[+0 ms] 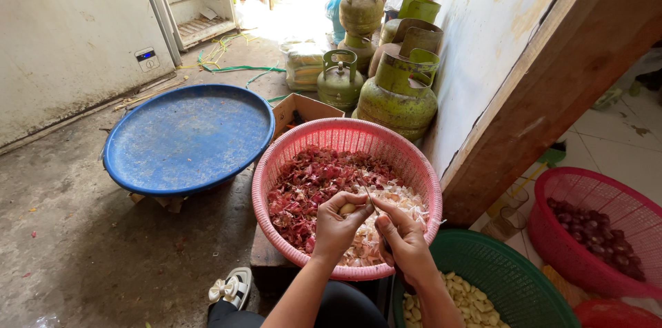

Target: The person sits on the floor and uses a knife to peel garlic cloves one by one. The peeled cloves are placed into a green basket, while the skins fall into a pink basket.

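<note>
Both forearms reaching forward from the bottom edge, wrists bent inward, meeting over the near rim of a pink basket (289, 136). Left hand (338, 226) curled, fingers clamped on a small pale garlic clove (347, 209), held up at the fingertips above the basket. Right hand (405, 238) closed around a thin knife (370, 197), narrow blade angled up toward the clove, tip just beside it.

Pink basket: round, plastic, open lattice wall, filled with papery peels (310, 183), dark red on the left, whitish and flaky on the near right. Green basket (514, 273) just beside it at lower right, same woven plastic, with smooth cream peeled cloves (469, 300) inside. Another pink basket (620, 204) farther right, on a tiled floor, with dark purple shallots (598, 233).

Left of the baskets, a wide round blue tray (187, 136), shallow, scuffed and dusty. Behind, several squat green gas cylinders (398, 90), paint worn and rusty, against a pale wall. Rough grey concrete floor (83, 231). White sandal with a bow (231, 288) at the bottom edge.
</note>
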